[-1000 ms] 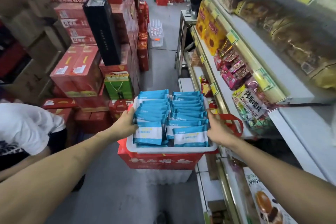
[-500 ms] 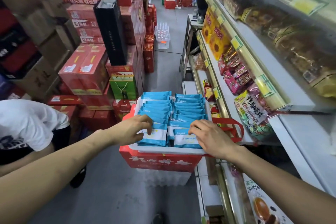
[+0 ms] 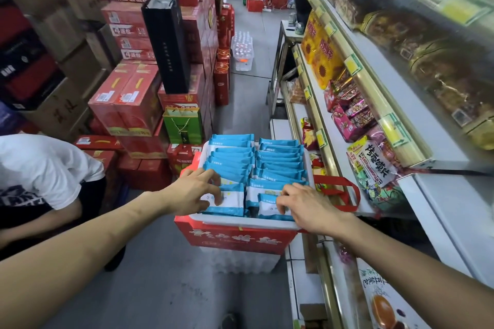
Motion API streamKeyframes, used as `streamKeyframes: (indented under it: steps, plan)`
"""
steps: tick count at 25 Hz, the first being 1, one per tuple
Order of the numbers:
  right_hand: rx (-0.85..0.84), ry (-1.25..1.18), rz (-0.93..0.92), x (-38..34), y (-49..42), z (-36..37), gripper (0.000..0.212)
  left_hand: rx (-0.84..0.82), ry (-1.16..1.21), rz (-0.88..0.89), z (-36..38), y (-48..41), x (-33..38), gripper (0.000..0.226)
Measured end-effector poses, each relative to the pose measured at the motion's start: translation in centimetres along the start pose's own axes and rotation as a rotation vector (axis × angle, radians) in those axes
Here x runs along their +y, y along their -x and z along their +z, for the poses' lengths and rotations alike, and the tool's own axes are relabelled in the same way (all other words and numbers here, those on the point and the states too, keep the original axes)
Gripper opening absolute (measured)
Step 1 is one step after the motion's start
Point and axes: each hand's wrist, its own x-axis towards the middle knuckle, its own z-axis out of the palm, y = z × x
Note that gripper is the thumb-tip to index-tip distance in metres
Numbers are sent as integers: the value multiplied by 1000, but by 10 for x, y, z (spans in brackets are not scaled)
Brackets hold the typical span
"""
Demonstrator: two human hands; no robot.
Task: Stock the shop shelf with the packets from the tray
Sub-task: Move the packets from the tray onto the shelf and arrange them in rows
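i see a white plastic tray (image 3: 240, 222) resting on a red printed carton (image 3: 235, 239) in the aisle, just beside the white metal shop shelf (image 3: 338, 141). the tray looks full: two rows of blue and white plastic packets (image 3: 232, 160) stand upright in it, and i can find none of them on the shelf.

the left hand (image 3: 191, 193) pinches the front packet of the left row (image 3: 231, 199), with the thumb low and the fingers curled at its top edge. the right hand (image 3: 304, 205) curls its fingers over the front packet of the right row (image 3: 267, 207). i judge that it grasps it, though the thumb is hidden.

so the step in hand is, i think, a first pick, and the task is near its beginning. the next move calls for lifting both packets straight up, so that the neighbours do not come along, and then carrying them right to a free part of the shelf. the red strap handle (image 3: 334, 178) near the right wrist could catch.
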Motion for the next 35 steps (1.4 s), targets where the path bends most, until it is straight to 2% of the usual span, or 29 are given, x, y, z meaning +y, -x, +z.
streamKeyframes:
  steps: [2, 4, 7, 10, 15, 20, 23, 26, 30, 35]
  plan:
    - [-51, -31, -1, 1, -9, -8, 34, -14, 3, 14, -1, -4, 1, 32]
    - [-40, -89, -13, 0, -17, -18, 39, -47, 114, 50, -5, -6, 0, 33]
    - [29, -154, -34, 0, -25, -34, 28, -112, 212, 90, -18, -9, -4, 30]
    - [10, -242, -22, 8, -28, -60, 21, -95, 263, 114, -49, -23, -9, 33]
    - [124, -235, 21, 29, -33, -155, 22, -10, 335, 128, -157, -61, -15, 34]
    - [258, -123, 119, 68, -10, -322, 28, 90, 247, 265, -319, -125, 10, 39]
    - [339, -98, 193, 86, 40, -418, 30, 190, 241, 370, -410, -165, 46, 46]
    - [392, -75, 318, 100, 114, -473, 29, 242, 333, 504, -471, -204, 102, 44]
    - [441, -70, 497, 136, 232, -482, 31, 223, 322, 700, -501, -259, 198, 38]
    - [448, -42, 775, 199, 360, -447, 38, 162, 367, 807, -488, -298, 318, 37]
